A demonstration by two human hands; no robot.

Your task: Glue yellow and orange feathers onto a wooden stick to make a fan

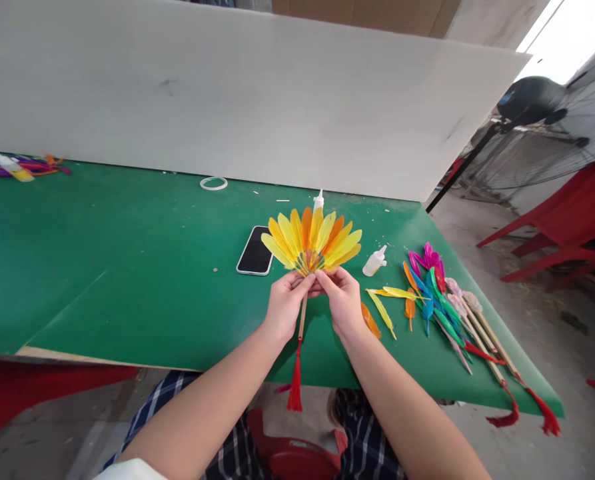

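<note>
A feather fan of yellow and orange feathers is spread out between my hands, above the table's near side. My left hand pinches its base from the left, and my right hand pinches it from the right, thumbs close together. Below them the wooden handle points down, ending in a red tassel that hangs past the table edge. Fingers cover the join of feathers and handle. Loose yellow feathers and an orange feather lie beside my right hand.
On the green table are a phone, a small glue bottle, another bottle behind the fan, and a white ring. Coloured feathers and tasselled sticks lie right. A white board borders the back.
</note>
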